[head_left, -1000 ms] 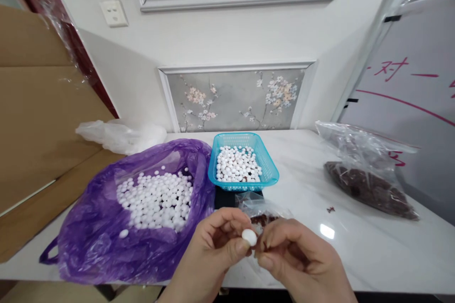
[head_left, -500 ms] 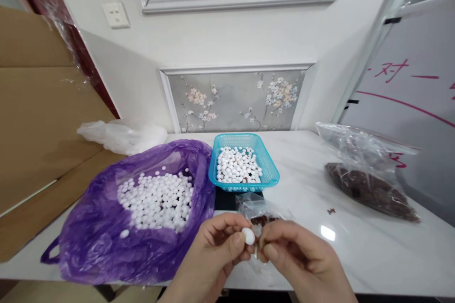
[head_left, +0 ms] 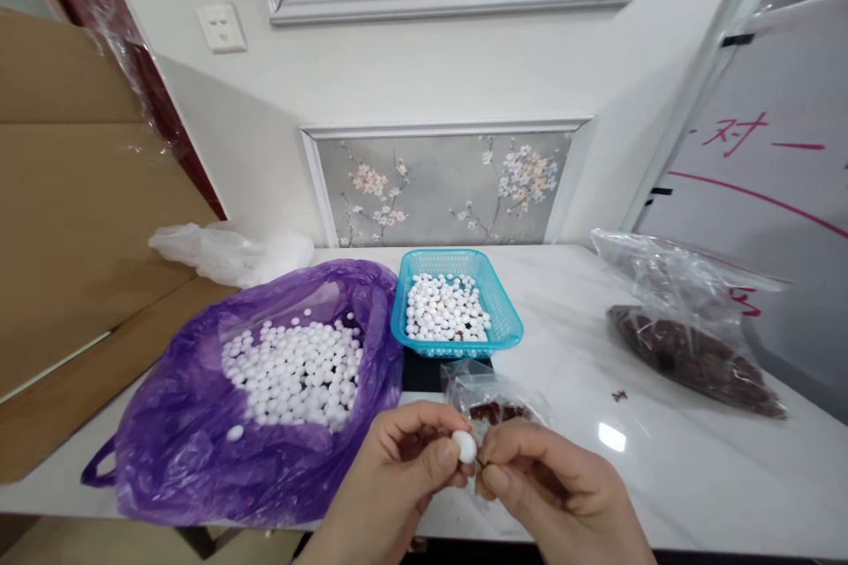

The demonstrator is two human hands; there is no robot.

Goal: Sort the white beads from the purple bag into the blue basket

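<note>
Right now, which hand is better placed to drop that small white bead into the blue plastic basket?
Left. The left hand already pinches the small white bead, while the right hand only touches it. The blue plastic basket lies straight ahead, probably within easy reach.

Left hand (head_left: 404, 459) pinching; right hand (head_left: 543, 481) pinching, fingertips meeting.

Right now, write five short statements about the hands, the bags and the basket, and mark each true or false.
1. The left hand pinches a white bead. True.
2. The blue basket holds dark red pieces only. False: it holds mostly white beads.
3. The purple bag lies left of the basket. True.
4. The right hand rests inside the purple bag. False: it meets the left hand at the bead.
5. The large clear bag of dark bits lies at the right. True.
</note>
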